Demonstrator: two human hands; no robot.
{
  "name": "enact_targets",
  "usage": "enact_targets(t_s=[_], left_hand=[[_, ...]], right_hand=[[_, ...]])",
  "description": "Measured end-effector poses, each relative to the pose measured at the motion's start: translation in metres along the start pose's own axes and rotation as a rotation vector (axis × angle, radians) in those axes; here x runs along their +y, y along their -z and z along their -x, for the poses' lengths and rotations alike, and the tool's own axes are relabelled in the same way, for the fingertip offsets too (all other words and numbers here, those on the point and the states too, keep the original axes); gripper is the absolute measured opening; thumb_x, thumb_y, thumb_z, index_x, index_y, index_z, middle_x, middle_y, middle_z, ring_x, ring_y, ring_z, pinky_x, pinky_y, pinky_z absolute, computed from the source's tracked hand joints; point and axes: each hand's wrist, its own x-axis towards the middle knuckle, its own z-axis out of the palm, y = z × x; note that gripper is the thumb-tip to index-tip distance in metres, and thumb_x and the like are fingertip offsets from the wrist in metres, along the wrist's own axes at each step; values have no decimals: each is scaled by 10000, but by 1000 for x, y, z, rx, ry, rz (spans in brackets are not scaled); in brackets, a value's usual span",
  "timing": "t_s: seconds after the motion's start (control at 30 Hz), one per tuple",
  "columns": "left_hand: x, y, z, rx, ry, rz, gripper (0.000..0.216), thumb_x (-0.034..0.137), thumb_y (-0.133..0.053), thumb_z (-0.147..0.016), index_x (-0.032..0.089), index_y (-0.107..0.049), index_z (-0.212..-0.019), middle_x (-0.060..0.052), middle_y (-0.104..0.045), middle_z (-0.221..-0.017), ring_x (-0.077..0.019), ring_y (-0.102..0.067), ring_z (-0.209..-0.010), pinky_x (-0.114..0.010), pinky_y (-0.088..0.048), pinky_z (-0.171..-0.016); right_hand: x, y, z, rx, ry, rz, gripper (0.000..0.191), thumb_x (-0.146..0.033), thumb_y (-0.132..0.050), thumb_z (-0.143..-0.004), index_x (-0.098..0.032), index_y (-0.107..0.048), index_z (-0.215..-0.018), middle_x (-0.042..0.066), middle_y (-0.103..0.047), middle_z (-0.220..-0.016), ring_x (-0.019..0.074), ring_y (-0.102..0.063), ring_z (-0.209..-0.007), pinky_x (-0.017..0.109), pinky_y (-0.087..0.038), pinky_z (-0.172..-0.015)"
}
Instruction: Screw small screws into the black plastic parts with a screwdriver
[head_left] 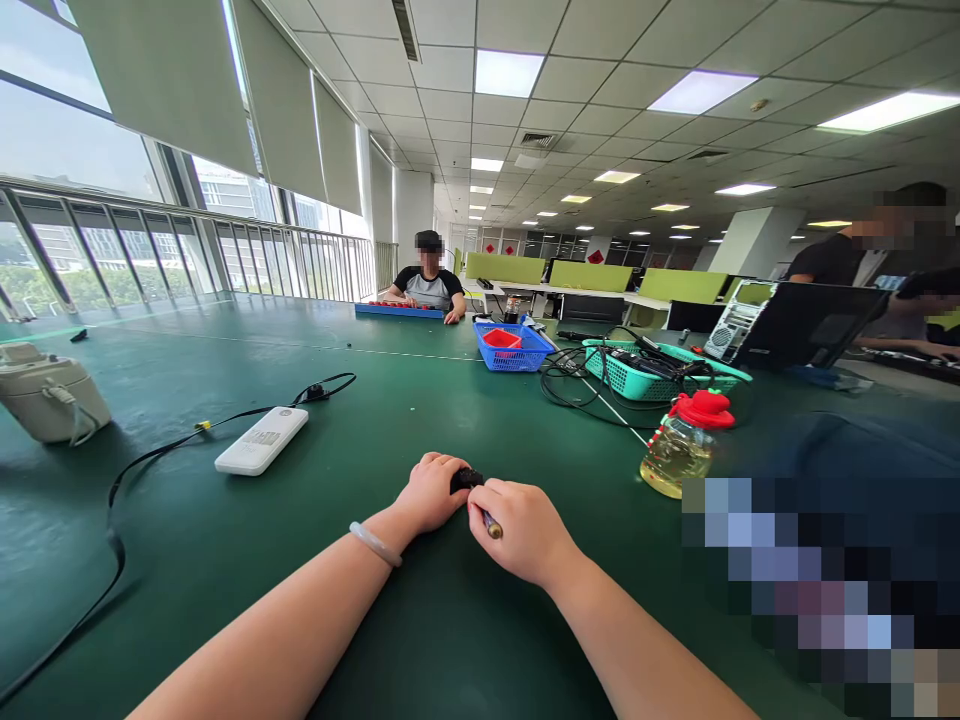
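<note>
My left hand [435, 492], with a pale bangle [375, 544] on the wrist, is closed on a small black object [466, 480] at the green tabletop. What kind of object it is I cannot make out, since fingers cover much of it. Close against it on the right, my right hand [521, 525] grips a slim pen-like tool [492, 525] with a rounded, brass-coloured end that sticks out towards me. The tool's other end points at the black object; its tip is hidden by the fingers.
Left of my hands lie a white power bank [262, 441] and a black cable [150, 455]. To the right stands a red-lidded bottle [682, 450]. Beyond are a blue basket [517, 355] and a teal basket [622, 375] with cables. One person sits opposite, another stands right.
</note>
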Motion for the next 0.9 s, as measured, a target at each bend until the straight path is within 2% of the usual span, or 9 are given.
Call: enact_targets(t_s=[0.27,0.9], left_hand=[[1,2,1,-13,0,5,349,261,-571,-805,227,-649,-1143,-35,-675,-1217,-280,-482,-1220,-426,-376,-1075],[0,0,0,0,10,6,310,305,-583,-826,244,-655,-1121,-36,-671,-1207,-279,-492,-1215,-431,-389,-1065]], right_hand=[[-5,-4,0,-79,18,18,154,-193,-518,-844,-189,-616,-725,-5,-597,-669,101,-459,-532,259,-265,-539],[6,2,0,-31,-11,-51,196,-177,-484,-870,-183,-612,-721,2,-587,-651,105,-460,-551,250,-279,-551]])
